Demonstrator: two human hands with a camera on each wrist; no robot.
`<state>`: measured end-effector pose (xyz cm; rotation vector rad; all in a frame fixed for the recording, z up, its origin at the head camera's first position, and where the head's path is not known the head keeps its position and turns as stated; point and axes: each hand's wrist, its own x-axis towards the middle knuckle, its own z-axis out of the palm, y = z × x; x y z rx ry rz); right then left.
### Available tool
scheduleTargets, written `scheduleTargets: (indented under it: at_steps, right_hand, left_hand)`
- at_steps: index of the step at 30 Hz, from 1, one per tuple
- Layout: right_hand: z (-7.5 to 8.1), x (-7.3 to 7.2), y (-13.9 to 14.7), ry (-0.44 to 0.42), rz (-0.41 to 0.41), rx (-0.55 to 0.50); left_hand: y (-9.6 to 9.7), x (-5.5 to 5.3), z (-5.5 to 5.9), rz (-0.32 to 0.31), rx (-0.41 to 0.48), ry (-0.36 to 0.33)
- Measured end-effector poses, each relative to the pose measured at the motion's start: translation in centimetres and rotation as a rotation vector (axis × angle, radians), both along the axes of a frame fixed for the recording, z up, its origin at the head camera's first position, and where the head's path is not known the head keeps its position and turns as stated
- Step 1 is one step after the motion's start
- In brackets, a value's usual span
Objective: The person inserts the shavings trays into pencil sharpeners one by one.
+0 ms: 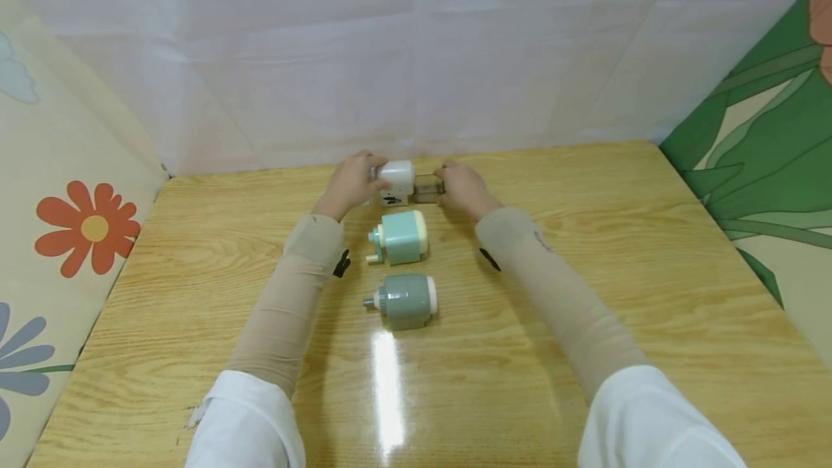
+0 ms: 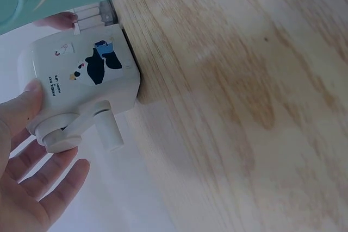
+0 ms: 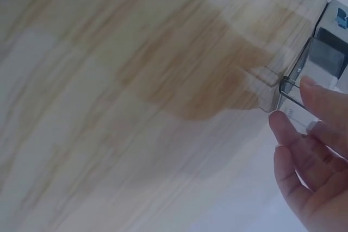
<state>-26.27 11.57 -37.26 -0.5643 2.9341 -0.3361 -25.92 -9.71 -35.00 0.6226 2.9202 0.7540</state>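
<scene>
A white hand-crank pencil sharpener [image 1: 398, 178] with a panda print stands at the far side of the table. My left hand [image 1: 352, 183] grips it at the crank end, thumb on the near side and some fingers behind. In the left wrist view its crank handle [image 2: 109, 129] points away from the body. Out of its other end sticks a clear brownish shavings drawer [image 1: 427, 189]. My right hand [image 1: 464, 190] pinches the drawer's outer end between thumb and fingers. In the right wrist view the drawer [image 3: 296, 93] is see-through, partly covered by the fingers.
Nearer on the wooden table [image 1: 617, 273] stand a turquoise pencil sharpener [image 1: 401, 238] and a grey-green one [image 1: 408, 302], in a row with the white one. A white sheet [image 1: 416, 56] hangs behind the far edge. Flower-patterned panels [image 1: 94, 227] flank the table.
</scene>
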Motion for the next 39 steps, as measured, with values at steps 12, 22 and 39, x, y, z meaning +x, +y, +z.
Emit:
scheduleTargets:
  at_steps: [12, 22, 39]
  right_hand:
    - [-0.3, -0.1, -0.4, 0.009, 0.013, -0.029]
    - [-0.3, -0.2, -0.3, -0.031, 0.025, -0.043]
    - [-0.5, -0.5, -1.1, -0.013, 0.041, -0.052]
  left_hand:
    - [0.0, 0.1, 0.1, -0.004, -0.009, 0.006]
    - [0.1, 0.2, 0.1, -0.007, -0.006, 0.005]
    - [0.1, 0.1, 0.0, -0.002, -0.008, 0.001]
